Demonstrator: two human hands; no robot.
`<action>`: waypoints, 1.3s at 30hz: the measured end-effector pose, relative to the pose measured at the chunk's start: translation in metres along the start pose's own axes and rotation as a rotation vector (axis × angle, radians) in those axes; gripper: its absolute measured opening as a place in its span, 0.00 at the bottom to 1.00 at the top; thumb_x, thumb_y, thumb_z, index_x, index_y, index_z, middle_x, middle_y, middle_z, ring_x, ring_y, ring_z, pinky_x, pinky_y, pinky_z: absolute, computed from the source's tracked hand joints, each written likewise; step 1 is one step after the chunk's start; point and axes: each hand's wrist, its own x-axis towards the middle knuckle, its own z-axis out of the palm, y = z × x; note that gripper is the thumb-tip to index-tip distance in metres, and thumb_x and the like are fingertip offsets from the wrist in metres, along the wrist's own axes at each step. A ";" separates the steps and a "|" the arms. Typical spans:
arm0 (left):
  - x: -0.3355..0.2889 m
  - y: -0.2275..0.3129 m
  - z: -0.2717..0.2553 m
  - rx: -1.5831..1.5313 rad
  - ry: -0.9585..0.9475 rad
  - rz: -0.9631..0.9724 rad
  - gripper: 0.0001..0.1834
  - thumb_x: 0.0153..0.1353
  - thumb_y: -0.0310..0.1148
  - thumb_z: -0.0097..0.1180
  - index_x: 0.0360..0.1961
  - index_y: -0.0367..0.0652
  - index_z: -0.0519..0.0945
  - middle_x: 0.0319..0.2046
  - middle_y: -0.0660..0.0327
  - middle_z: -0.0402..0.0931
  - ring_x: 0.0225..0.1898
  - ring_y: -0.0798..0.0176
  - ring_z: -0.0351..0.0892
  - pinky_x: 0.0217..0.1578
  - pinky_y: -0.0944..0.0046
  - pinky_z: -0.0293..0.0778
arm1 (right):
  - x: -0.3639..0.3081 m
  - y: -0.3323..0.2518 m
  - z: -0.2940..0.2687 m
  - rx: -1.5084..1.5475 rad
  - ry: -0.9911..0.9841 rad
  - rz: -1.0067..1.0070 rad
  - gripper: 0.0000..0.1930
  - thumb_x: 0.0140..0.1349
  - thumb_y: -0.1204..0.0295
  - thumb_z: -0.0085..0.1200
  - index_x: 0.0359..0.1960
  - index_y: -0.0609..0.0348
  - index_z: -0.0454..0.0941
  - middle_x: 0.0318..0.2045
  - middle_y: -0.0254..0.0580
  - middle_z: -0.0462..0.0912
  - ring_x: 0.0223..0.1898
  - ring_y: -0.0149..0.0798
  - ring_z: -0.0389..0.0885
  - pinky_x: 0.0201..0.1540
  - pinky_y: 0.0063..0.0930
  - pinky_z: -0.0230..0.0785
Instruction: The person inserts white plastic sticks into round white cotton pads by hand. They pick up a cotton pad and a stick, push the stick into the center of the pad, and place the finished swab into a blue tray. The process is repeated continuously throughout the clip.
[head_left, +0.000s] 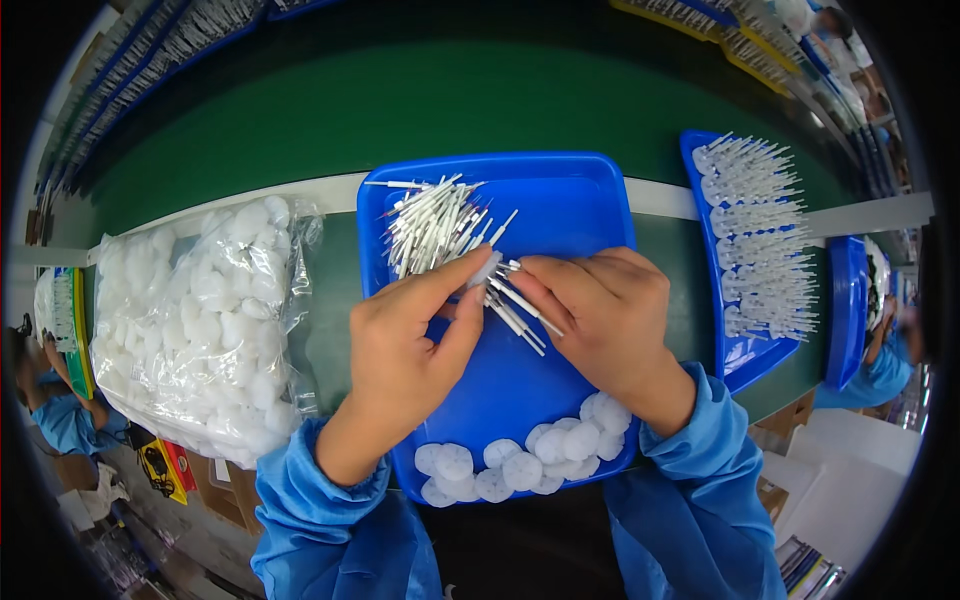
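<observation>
Over a blue tray [500,400], my left hand [410,330] pinches a small translucent white disc [486,270] between thumb and forefinger. Close against it, my right hand [600,300] grips several thin white sticks [515,318] with dark ends. One stick tip meets the disc; whether it passes through I cannot tell. Behind my left hand a heap of similar white sticks [430,225] lies in the tray's far left corner. Along the tray's near edge lie several round white discs [522,470], some overlapping.
Left of the tray lies a clear plastic bag [190,330] full of white discs. At the right, another blue tray [740,368] holds rows of sticks fitted with discs [755,240]. A white strip [340,192] crosses the green table [450,100]. Other people sit at both sides.
</observation>
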 end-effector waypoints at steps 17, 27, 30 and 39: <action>0.002 -0.004 -0.004 -0.373 -0.098 -0.205 0.22 0.67 0.26 0.73 0.62 0.40 0.86 0.56 0.55 0.87 0.55 0.60 0.87 0.49 0.64 0.83 | 0.005 0.010 -0.005 0.247 -0.044 0.035 0.11 0.62 0.70 0.75 0.45 0.57 0.91 0.34 0.38 0.92 0.36 0.39 0.91 0.41 0.30 0.79; 0.005 0.003 -0.004 0.183 0.017 0.278 0.31 0.46 0.22 0.79 0.56 0.46 0.90 0.51 0.61 0.83 0.50 0.54 0.81 0.45 0.59 0.78 | -0.001 0.004 -0.004 0.948 -0.212 0.468 0.17 0.67 0.80 0.70 0.57 0.63 0.86 0.39 0.36 0.90 0.41 0.28 0.89 0.49 0.25 0.81; 0.006 0.003 -0.002 0.180 0.027 0.300 0.32 0.46 0.22 0.79 0.57 0.45 0.90 0.50 0.61 0.83 0.49 0.54 0.81 0.44 0.59 0.78 | -0.004 0.006 -0.002 0.990 -0.198 0.481 0.16 0.68 0.80 0.70 0.57 0.64 0.86 0.39 0.37 0.91 0.40 0.27 0.89 0.47 0.23 0.82; 0.008 0.003 -0.002 0.177 -0.023 0.365 0.34 0.46 0.20 0.75 0.59 0.44 0.89 0.50 0.59 0.83 0.50 0.53 0.82 0.47 0.56 0.79 | 0.000 0.008 -0.007 1.148 -0.251 0.642 0.09 0.71 0.78 0.68 0.50 0.66 0.85 0.40 0.38 0.91 0.40 0.27 0.90 0.46 0.21 0.81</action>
